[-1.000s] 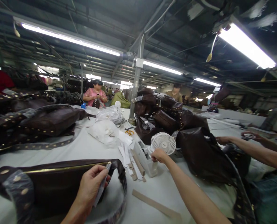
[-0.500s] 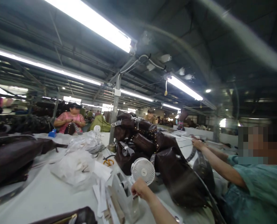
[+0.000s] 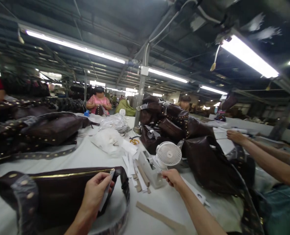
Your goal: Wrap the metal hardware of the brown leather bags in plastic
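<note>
A dark brown leather handbag (image 3: 62, 192) with a gold zipper lies in front of me, its studded strap wrapped in clear film. My left hand (image 3: 96, 192) is closed at the right end of the zipper, pinching a pale greyish strip (image 3: 104, 195) against the bag. My right hand (image 3: 173, 179) is closed at the front of a white plastic box (image 3: 157, 179), just below a small white fan (image 3: 168, 153). What the right fingertips pinch, if anything, is too small to make out.
Dark bags pile up behind the fan (image 3: 171, 129) and at the left (image 3: 54, 129). Crumpled clear plastic (image 3: 108, 142), yellow-handled scissors (image 3: 134, 141) and paper strips (image 3: 129, 163) lie mid-table. A tan strip (image 3: 159, 217) lies nearer. A co-worker's arms (image 3: 259, 150) reach in from the right.
The view has turned left and down. My left hand has come into view at the handbag, which now shows more fully. My right hand stays by the white box.
</note>
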Demonstrator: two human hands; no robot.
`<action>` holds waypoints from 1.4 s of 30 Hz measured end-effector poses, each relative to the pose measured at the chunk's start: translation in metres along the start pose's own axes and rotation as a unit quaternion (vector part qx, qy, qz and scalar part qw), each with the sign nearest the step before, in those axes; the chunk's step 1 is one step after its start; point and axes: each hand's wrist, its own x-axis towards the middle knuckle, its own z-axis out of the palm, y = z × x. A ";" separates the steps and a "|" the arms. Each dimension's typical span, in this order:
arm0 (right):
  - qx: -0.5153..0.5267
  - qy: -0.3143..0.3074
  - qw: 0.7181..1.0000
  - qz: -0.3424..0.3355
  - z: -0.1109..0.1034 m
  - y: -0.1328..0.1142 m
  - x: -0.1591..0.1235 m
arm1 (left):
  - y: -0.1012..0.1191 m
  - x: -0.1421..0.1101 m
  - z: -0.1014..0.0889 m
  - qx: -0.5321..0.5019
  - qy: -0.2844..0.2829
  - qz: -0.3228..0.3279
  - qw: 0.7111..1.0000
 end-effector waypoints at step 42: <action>-0.111 -0.369 0.863 -0.327 0.092 -0.192 -0.114 | -0.045 -0.008 0.015 0.201 0.080 0.240 0.946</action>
